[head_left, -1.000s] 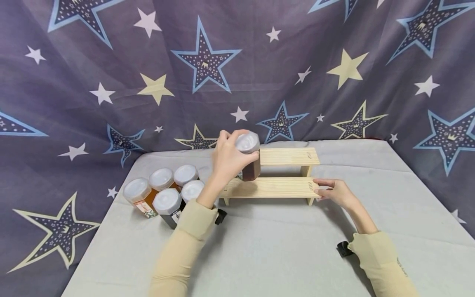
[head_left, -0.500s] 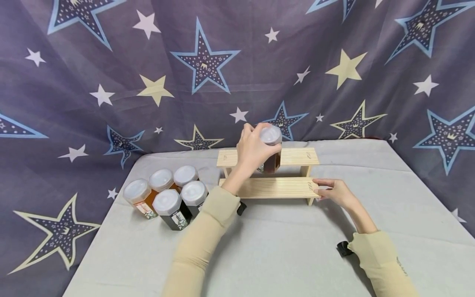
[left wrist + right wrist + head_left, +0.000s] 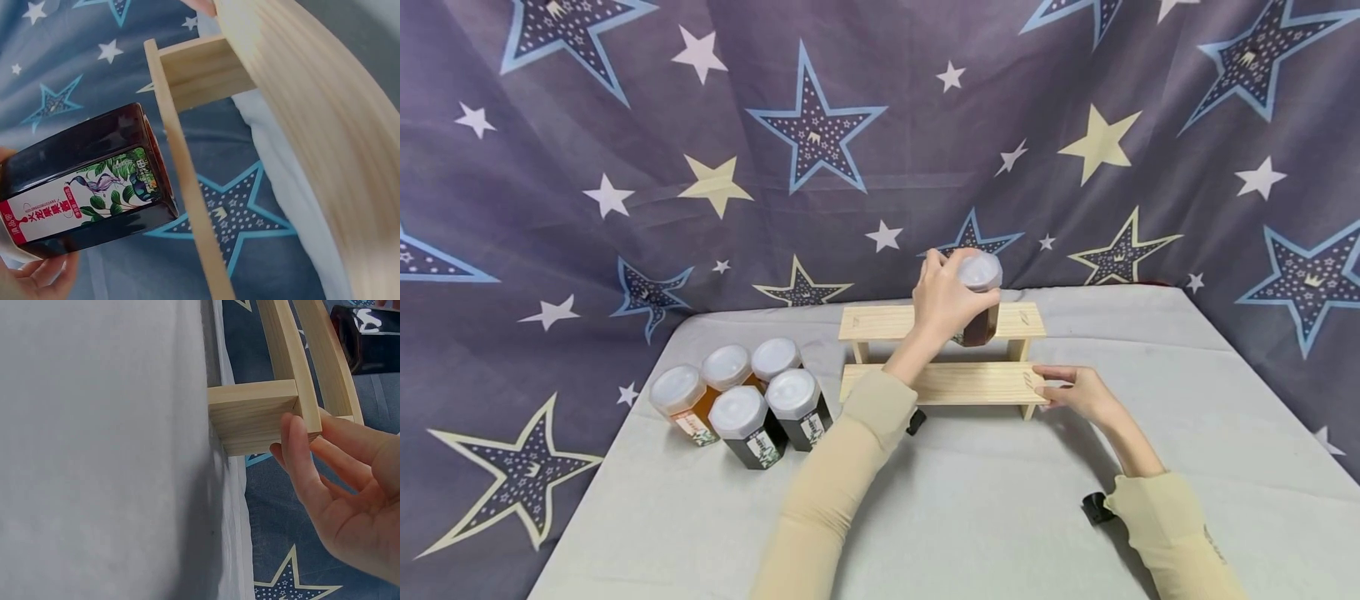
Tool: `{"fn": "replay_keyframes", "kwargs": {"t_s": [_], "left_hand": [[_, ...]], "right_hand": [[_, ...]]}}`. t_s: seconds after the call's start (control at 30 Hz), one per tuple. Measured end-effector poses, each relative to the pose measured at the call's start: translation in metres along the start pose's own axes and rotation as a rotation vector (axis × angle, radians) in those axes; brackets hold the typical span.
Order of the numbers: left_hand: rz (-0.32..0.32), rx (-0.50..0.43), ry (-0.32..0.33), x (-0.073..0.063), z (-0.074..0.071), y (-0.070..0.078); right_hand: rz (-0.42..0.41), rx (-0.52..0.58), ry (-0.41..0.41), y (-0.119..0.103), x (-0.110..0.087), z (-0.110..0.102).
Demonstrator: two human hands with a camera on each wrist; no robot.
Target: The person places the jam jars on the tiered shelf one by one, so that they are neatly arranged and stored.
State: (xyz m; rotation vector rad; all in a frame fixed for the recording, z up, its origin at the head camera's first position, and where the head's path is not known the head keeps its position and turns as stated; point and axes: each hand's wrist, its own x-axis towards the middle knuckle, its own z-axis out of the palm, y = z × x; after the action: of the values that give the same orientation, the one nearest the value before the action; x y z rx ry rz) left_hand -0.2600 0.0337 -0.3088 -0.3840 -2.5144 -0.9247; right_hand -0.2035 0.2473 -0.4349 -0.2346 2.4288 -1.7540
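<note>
My left hand [image 3: 946, 298] grips a dark six-sided jar [image 3: 981, 327] near its pale lid, above the upper board [image 3: 880, 322] of a two-step wooden rack. In the left wrist view the jar [image 3: 94, 181] shows a white and red label with leaves, and its base is slightly apart from the board [image 3: 184, 162]. At the right end of the lower board [image 3: 970, 383], my right hand [image 3: 1081, 393] pinches the edge between thumb and fingers. The right wrist view shows this hand [image 3: 344, 481] on the board's end, beside the rack's leg [image 3: 253, 419].
Left of the rack, several similar jars stand grouped on the white-covered table [image 3: 1000, 500]: dark ones [image 3: 760, 446] in front, amber ones [image 3: 696, 417] behind and left. A star-patterned cloth [image 3: 917, 150] hangs right behind the table.
My left hand has carried the jar rightward and back, from over the lower board to over the right part of the upper board. My right hand has stayed on the rack's end.
</note>
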Motion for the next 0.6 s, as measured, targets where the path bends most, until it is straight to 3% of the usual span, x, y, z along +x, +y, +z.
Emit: {"fn": "replay_keyframes", "kwargs": {"t_s": [0.17, 0.6], "left_hand": [[0.017, -0.01, 0.004, 0.004, 0.013, 0.003], [0.029, 0.045, -0.052, 0.018, 0.03, 0.018]], "right_hand": [[0.015, -0.022, 0.005, -0.001, 0.0, -0.001], [0.0, -0.005, -0.004, 0.001, 0.0, -0.002]]}}
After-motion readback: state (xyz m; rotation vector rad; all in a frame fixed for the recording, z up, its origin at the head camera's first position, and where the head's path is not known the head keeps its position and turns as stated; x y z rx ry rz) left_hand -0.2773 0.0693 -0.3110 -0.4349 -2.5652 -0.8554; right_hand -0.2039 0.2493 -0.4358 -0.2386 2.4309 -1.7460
